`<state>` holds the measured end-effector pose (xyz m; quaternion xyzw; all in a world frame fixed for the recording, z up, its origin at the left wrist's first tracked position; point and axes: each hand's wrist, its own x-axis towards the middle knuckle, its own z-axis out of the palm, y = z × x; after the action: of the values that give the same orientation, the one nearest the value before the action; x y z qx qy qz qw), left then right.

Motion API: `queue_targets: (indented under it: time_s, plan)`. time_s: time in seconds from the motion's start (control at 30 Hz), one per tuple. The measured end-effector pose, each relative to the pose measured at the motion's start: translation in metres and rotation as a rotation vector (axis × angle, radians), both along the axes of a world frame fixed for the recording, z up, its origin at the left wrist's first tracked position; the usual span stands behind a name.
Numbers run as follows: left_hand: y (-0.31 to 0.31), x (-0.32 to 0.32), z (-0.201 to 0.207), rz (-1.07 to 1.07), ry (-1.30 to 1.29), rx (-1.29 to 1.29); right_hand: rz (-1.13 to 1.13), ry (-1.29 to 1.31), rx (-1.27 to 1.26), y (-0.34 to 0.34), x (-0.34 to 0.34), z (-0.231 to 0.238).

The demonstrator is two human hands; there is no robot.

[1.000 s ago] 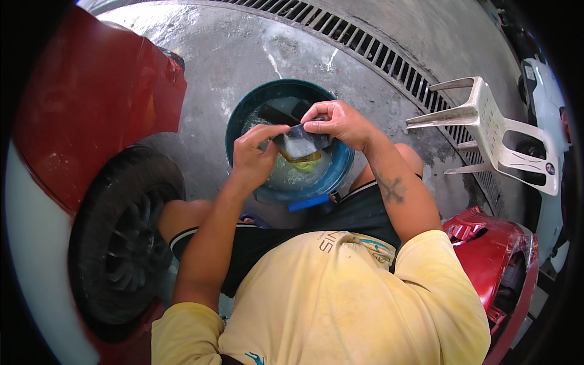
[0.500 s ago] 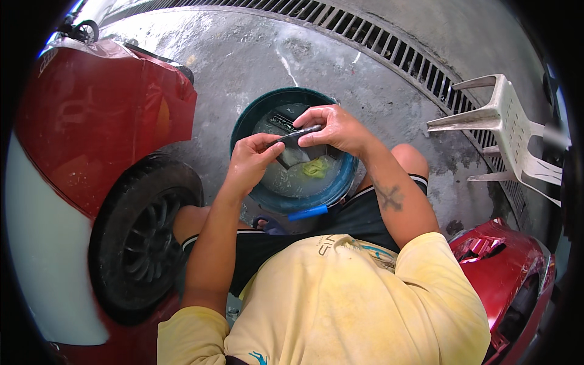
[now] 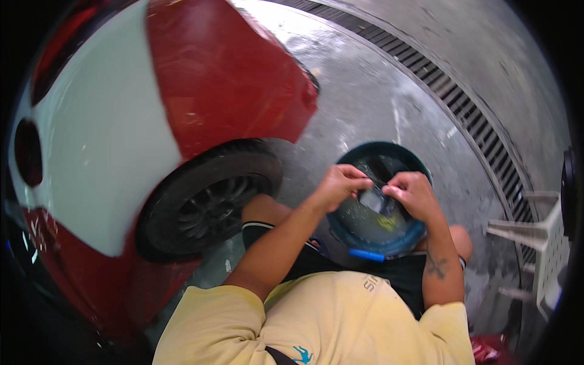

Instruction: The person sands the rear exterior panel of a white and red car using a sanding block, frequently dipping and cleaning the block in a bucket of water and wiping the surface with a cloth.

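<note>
Over a round blue-green bucket (image 3: 420, 234) of cloudy water, both of my hands pinch a thin dark sheet (image 3: 372, 196), which looks like wet sandpaper. My left hand (image 3: 340, 185) has its fingertips closed on one end. At the other end, the thumb and fingers of my right hand (image 3: 415, 191) are pressed together. A crumpled yellow-green cloth (image 3: 387, 222) lies in the water under my right hand. Behind the hands, a dark flat piece (image 3: 381, 165) rests in the bucket. A blue handle grip (image 3: 366, 255) hangs at the bucket's near side.
At my left stands a red car (image 3: 219, 85) with a whitish patch (image 3: 103, 140) on its panel and a black wheel (image 3: 210, 204). A metal drain grate (image 3: 453, 97) curves along the wall. A white plastic chair (image 3: 544, 243) lies tipped over at the right.
The view has swung left, so the bucket and hands appear farther right and lower, and more of the car shows. Both hands still hold the dark sheet, which now tilts differently.
</note>
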<state>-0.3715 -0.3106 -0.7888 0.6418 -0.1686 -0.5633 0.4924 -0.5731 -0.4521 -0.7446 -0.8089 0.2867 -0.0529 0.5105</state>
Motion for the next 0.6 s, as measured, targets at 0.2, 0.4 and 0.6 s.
queue_targets:
  time_s: [0.2, 0.4, 0.6]
  plan:
    - [0.023, 0.006, 0.005, 0.113, 0.209, 0.014, 0.103, -0.333, 0.178, 0.023, 0.005, 0.03]
    - [0.011, -0.019, -0.042, 0.057, 0.252, 0.338, -0.057, -0.224, -0.355, 0.01, -0.003, -0.008]
    - [0.007, -0.084, -0.087, -1.039, -0.937, 0.243, -0.207, -0.198, -0.509, 0.019, 0.016, -0.005]
